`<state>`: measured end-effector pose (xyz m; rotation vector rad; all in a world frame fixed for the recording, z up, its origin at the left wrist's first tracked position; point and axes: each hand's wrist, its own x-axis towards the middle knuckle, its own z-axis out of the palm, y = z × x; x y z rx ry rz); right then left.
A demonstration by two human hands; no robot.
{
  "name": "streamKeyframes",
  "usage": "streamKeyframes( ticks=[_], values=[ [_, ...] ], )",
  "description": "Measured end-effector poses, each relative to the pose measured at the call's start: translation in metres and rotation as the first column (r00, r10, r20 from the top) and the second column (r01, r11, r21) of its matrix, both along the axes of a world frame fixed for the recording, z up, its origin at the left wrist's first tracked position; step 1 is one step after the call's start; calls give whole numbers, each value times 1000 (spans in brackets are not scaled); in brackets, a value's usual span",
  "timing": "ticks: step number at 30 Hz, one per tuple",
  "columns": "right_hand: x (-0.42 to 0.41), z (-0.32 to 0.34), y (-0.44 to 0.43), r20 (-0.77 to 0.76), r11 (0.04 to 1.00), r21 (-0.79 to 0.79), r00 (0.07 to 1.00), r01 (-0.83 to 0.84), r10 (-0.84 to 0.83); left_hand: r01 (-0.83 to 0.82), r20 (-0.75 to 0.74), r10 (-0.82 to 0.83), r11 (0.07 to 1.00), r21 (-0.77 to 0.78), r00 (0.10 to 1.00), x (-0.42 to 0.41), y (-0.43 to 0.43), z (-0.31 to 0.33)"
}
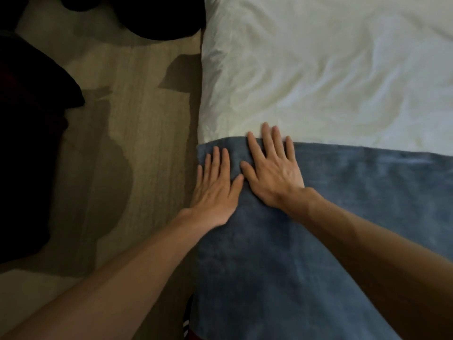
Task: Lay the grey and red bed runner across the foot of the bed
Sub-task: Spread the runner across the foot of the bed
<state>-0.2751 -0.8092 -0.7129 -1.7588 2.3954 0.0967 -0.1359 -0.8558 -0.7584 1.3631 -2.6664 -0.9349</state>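
Observation:
The bed runner (355, 192) shows its blue-grey plush side and lies flat across the near end of the bed, over the white duvet (318, 69). A red and white strip of the bed runner peeks out at its bottom left corner. My left hand (217, 185) rests flat, fingers apart, on the runner's left edge at the side of the bed. My right hand (272, 168) lies flat beside it, its fingertips reaching over the runner's far edge onto the duvet. Neither hand grips the cloth.
Wooden floor (127, 143) runs along the left side of the bed. Dark shapes sit at the far left (29, 143) and top left (159, 15), too dim to identify.

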Motion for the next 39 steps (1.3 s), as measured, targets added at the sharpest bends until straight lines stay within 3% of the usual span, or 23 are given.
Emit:
streamKeyframes(
  ticks=[3, 9, 15, 21, 25, 30, 35, 39],
  values=[
    [3, 7, 15, 75, 999, -42, 997, -3, 6, -4, 0, 4, 1000, -14, 1000, 10, 15, 9],
    [41, 13, 81, 86, 998, -59, 996, -27, 32, -119, -208, 125, 992, 43, 970, 41, 93, 25],
    [51, 6, 105, 47, 998, -28, 998, -47, 49, -71, -104, 65, 996, -57, 992, 55, 137, 16],
    [79, 13, 155, 181, 995, -81, 981, -59, 73, -195, -174, 192, 981, 3, 966, 83, 181, 20],
    [96, 15, 206, 110, 992, -43, 986, -118, 122, -211, -128, 212, 977, 23, 969, 114, 241, 25],
    [103, 5, 216, 33, 994, -25, 994, -104, 105, -209, -98, 207, 978, -6, 973, 116, 256, 18],
    [106, 13, 227, 105, 995, -73, 992, -63, 71, -193, -83, 190, 981, -32, 978, 118, 256, 25],
    [108, 30, 275, 171, 997, -72, 985, -7, 20, -152, -153, 132, 980, -127, 979, 113, 277, 52]
  ],
)
